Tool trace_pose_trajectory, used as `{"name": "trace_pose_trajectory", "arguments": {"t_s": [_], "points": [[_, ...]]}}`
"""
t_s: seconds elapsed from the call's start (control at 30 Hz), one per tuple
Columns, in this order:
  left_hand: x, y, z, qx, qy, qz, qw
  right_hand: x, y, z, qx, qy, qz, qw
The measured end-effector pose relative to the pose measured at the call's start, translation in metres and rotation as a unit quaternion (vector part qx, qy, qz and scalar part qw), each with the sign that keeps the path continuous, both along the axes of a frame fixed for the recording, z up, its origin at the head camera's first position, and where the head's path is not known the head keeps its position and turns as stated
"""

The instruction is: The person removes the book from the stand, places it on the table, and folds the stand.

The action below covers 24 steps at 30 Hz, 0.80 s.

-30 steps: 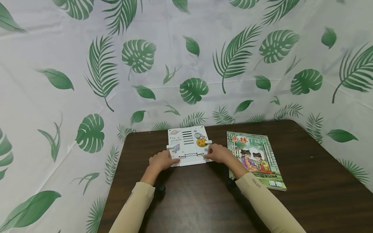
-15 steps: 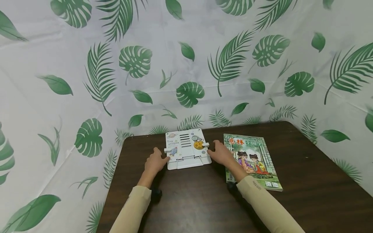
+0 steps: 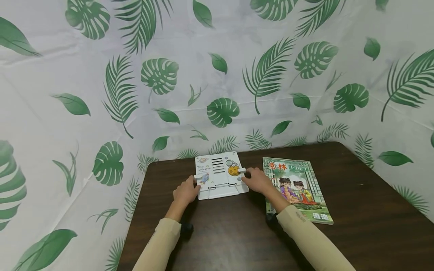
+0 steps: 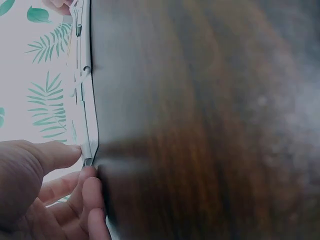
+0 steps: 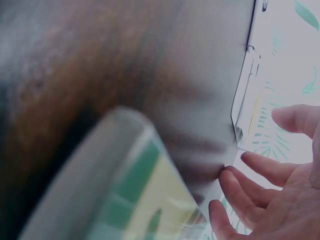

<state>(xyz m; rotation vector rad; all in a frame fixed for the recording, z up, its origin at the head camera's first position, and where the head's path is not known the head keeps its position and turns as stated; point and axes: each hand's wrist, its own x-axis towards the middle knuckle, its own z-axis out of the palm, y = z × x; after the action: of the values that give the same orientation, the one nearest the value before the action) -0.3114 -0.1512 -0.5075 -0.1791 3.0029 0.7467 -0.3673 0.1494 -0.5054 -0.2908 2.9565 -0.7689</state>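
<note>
A white book stand (image 3: 222, 174) with cartoon planets, an astronaut and the words "Tiny universe" lies flat on the dark table, its wire holders folded at the front. At its left edge, my left hand (image 3: 187, 190) pinches the side; in the left wrist view the thumb (image 4: 62, 154) is on top with fingertips at the edge. Beside the right edge is my right hand (image 3: 260, 181). In the right wrist view its fingers (image 5: 270, 170) are spread, and its thumb (image 5: 295, 118) stands apart from the stand.
A magazine (image 3: 298, 190) with two illustrated figures on its cover lies right of the stand, partly under the right forearm. The wooden table (image 3: 223, 233) ends at a leaf-patterned cloth (image 3: 190, 82) behind.
Both hands have moved from the stand's front corners to its sides. The left hand drew slightly away, then came back to the left edge. The head view has shifted slightly.
</note>
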Motion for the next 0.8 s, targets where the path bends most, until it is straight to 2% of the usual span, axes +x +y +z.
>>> {"name": "trace_pose_trajectory", "arguments": {"t_s": [0.3, 0.8], "points": [[-0.0023, -0.0002, 0.0039, -0.001, -0.028, 0.02, 0.9994, 0.0011, 0.0005, 0.004, 0.007, -0.009, 0.012, 1.0], [-0.0071, 0.0042, -0.0015, -0.013, -0.013, 0.004, 0.9998, -0.0038, 0.0051, 0.0008, 0.019, -0.015, 0.013, 1.0]]}}
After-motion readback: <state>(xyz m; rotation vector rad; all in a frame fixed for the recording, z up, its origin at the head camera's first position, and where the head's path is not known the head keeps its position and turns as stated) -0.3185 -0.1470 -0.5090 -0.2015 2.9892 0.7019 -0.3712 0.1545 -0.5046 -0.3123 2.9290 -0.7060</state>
